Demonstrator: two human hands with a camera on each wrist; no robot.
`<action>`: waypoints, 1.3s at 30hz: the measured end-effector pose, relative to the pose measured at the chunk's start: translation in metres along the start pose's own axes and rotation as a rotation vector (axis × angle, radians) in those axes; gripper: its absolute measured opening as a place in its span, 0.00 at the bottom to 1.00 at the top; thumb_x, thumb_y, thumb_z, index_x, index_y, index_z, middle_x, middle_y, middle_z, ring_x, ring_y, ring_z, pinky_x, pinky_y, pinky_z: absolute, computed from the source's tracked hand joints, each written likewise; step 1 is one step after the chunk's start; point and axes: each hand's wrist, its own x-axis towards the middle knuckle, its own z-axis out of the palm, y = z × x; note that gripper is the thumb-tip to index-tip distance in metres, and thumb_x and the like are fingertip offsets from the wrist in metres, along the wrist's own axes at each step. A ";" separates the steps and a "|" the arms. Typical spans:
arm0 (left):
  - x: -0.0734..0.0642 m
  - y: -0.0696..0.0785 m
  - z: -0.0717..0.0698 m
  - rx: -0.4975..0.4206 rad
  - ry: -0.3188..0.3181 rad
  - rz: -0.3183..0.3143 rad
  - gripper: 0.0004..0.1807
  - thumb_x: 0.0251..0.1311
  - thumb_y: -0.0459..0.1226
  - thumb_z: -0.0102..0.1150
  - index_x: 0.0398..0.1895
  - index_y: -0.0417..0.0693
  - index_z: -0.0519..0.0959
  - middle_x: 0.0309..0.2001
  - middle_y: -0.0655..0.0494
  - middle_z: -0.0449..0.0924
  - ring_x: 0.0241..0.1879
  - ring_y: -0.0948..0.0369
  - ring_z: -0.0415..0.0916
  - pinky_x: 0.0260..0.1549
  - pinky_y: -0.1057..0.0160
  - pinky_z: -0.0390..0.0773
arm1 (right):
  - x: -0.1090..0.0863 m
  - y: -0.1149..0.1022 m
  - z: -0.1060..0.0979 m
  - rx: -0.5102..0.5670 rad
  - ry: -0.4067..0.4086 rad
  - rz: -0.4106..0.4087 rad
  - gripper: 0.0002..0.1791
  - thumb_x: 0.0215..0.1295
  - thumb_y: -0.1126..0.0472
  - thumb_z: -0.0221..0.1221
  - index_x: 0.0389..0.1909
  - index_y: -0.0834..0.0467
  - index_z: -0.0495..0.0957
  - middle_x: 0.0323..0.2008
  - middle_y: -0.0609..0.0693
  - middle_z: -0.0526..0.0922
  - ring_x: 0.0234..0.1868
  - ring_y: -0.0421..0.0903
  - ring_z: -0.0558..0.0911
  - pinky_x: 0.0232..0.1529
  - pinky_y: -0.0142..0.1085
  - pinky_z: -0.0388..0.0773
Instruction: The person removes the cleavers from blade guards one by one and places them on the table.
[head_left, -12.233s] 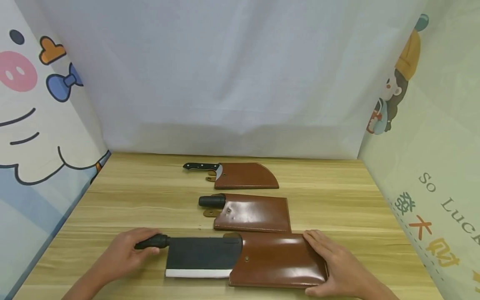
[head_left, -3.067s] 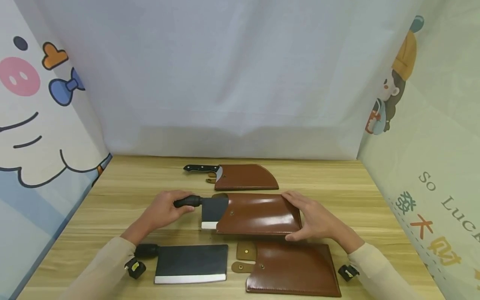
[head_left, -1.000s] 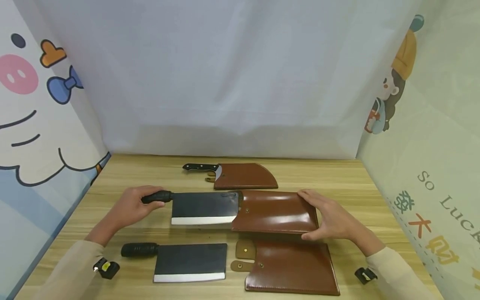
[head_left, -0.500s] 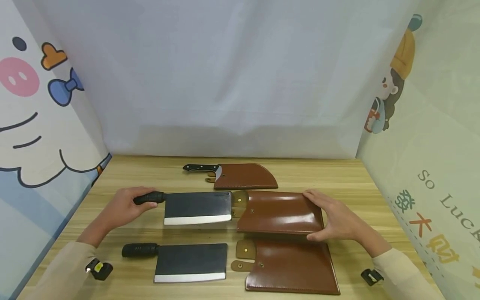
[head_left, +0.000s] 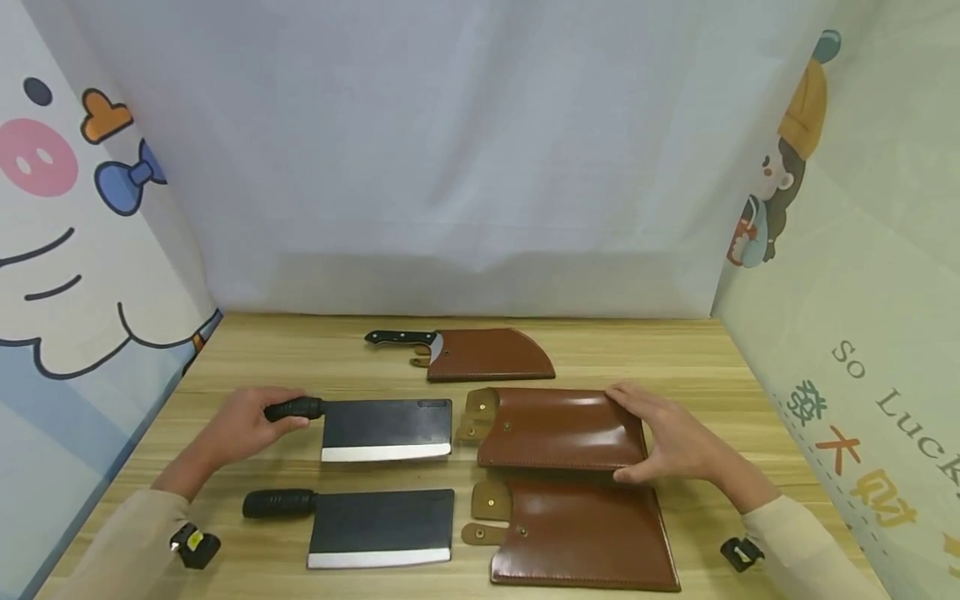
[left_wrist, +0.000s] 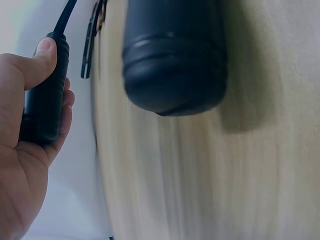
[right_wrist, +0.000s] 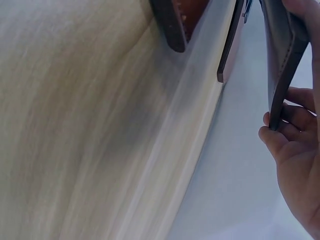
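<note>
My left hand [head_left: 243, 425] grips the black handle [left_wrist: 47, 95] of a cleaver [head_left: 386, 427] with a dark blade and a bright edge strip. That blade is wholly outside its brown leather sheath [head_left: 562, 429], a small gap apart. My right hand [head_left: 671, 437] holds the sheath by its far right end, thumb at the lower corner and fingers over the upper one. In the right wrist view the fingers wrap the sheath's end [right_wrist: 282, 65]. Nearer to me lies a second bare cleaver [head_left: 381, 527] beside its own sheath [head_left: 588, 537], whose two tan straps stick out leftward.
Toward the back of the wooden table [head_left: 637, 346] lies a third, sheathed knife [head_left: 491, 354] with a black riveted handle [head_left: 401, 337]. A white cloth backdrop [head_left: 480, 167] rises behind it, and printed side panels stand left and right.
About a second ago the blade tip still sat in the sheath's mouth. My left hand has drawn the cleaver left and out, then lowered it; the sheath moved slightly right.
</note>
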 end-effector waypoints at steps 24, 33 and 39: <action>0.000 -0.014 0.012 -0.013 -0.107 -0.029 0.24 0.62 0.43 0.71 0.56 0.35 0.84 0.49 0.40 0.86 0.45 0.48 0.84 0.39 0.50 0.81 | 0.008 0.013 0.007 -0.031 -0.107 0.054 0.64 0.43 0.35 0.78 0.76 0.64 0.62 0.73 0.67 0.66 0.71 0.68 0.69 0.63 0.63 0.73; 0.000 -0.022 0.019 0.003 -0.154 -0.071 0.25 0.63 0.45 0.71 0.56 0.38 0.84 0.50 0.42 0.86 0.50 0.44 0.84 0.48 0.40 0.81 | 0.012 0.017 0.014 -0.050 -0.147 0.057 0.64 0.44 0.35 0.76 0.76 0.65 0.60 0.73 0.67 0.65 0.74 0.66 0.65 0.67 0.61 0.70; 0.000 -0.026 0.023 0.028 -0.151 -0.062 0.26 0.63 0.48 0.70 0.56 0.39 0.84 0.53 0.42 0.85 0.53 0.41 0.81 0.53 0.38 0.78 | 0.011 0.017 0.019 -0.028 -0.156 0.063 0.65 0.44 0.34 0.76 0.76 0.66 0.60 0.73 0.67 0.65 0.74 0.67 0.65 0.69 0.61 0.66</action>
